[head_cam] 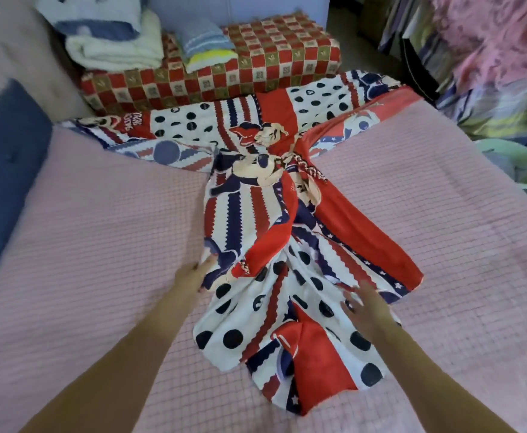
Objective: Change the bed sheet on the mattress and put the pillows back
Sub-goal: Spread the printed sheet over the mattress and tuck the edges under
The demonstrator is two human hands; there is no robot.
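The left hand [195,273] holds the edge of the bed sheet [274,232] — its fingers are curled onto the cloth at the sheet's left side. The right hand [363,304] is flat, with its fingers spread out and straight. It is over the sheet's right side, and it looks blurry, so I cannot tell if it touches the cloth.

The sheet is red, white and dark blue, with big dots, wavy stripes and cartoon mice on it. It is bunched up in a long strip down the middle of the bed. Its far end is spread wider, right beside a red checked cushion [256,64].

Under the sheet is the mattress [99,245], with a pink cover that has small squares all over.

On the checked cushion lie some folded things — a white towel [118,48] with a blue and white cloth [96,14] on top, and a small folded blue and yellow cloth [205,48] next to it.

A dark blue cushion [5,170] is at the left edge of the bed. On the right, past the bed, there is a pale green tub [524,164] and some striped and pink cloth [490,42] hanging up.
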